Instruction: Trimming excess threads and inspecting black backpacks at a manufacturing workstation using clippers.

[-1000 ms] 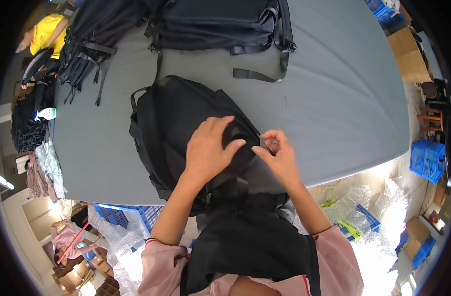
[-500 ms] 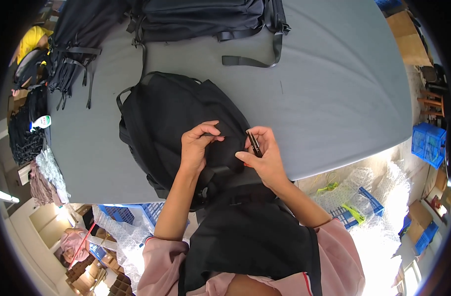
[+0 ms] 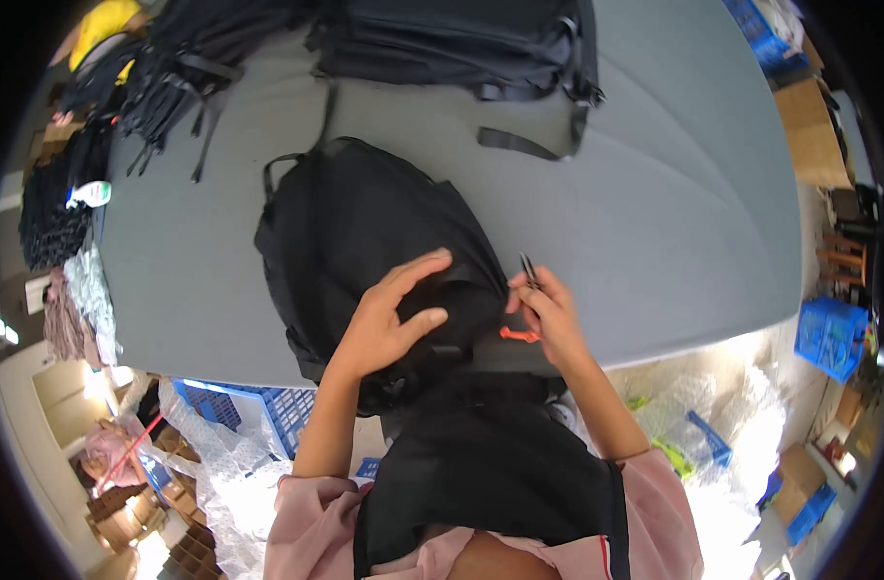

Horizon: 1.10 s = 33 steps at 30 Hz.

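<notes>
A black backpack lies on the grey-covered table, close to its front edge. My left hand is open over the backpack's near part, thumb and fingers spread apart and nothing between them. Just off the bag's right side, my right hand is closed around small black thread snips, whose pointed tips stick out upward past the fingers. An orange cord dangles beside that hand, seemingly from the snips. Some of the right fingers are hidden by the hand itself.
More black backpacks are stacked at the table's far side, straps trailing onto the cloth. A spray bottle stands at the left edge. Blue crates and bubble wrap sit below the front edge. Another person in yellow is far left.
My left hand has opened from a near pinch and flattened over the bag. My right hand has moved right, away from the bag's edge, with the snips; the orange cord now shows. The view has shifted slightly.
</notes>
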Motion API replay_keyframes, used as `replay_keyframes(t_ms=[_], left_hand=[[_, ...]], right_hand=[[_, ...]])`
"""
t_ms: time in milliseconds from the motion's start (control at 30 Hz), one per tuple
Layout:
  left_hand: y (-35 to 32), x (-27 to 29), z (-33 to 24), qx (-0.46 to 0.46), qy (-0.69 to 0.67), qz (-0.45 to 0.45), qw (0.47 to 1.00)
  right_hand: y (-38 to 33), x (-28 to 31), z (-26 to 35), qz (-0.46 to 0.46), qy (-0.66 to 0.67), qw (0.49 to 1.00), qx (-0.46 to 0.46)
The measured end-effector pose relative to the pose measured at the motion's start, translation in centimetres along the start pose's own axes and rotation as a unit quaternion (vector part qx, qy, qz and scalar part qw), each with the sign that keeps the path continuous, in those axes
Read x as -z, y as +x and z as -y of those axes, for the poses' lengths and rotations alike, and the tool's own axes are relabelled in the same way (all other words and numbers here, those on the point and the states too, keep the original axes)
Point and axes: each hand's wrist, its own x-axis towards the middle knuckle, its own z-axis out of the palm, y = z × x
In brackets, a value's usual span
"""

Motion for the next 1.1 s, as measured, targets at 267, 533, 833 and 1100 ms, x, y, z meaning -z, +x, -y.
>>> replay_keyframes(t_ms=[267, 533, 833, 1100], left_hand=[[-11.7, 9.0, 8.1, 0.380, -0.034, -0.519, 0.765], [-13.0, 7.8, 7.3, 0.200, -0.293, -0.479, 0.803], [-21.2, 11.8, 10.9, 0.071, -0.518, -0.442, 0.729], [-24.2, 12.2, 11.0, 0.021, -0.571, -0.351, 0.742]], right_hand=[[2.6, -3.2, 3.3, -0.106, -0.246, 0.939, 0.214], [5.0, -5.7, 1.7, 0.017, -0.217, 0.976, 0.024], [1.7, -12.9, -0.8, 0.038, 0.018, 0.996, 0.080], [1.3, -16.8, 1.0, 0.026, -0.013, 0.991, 0.133]])
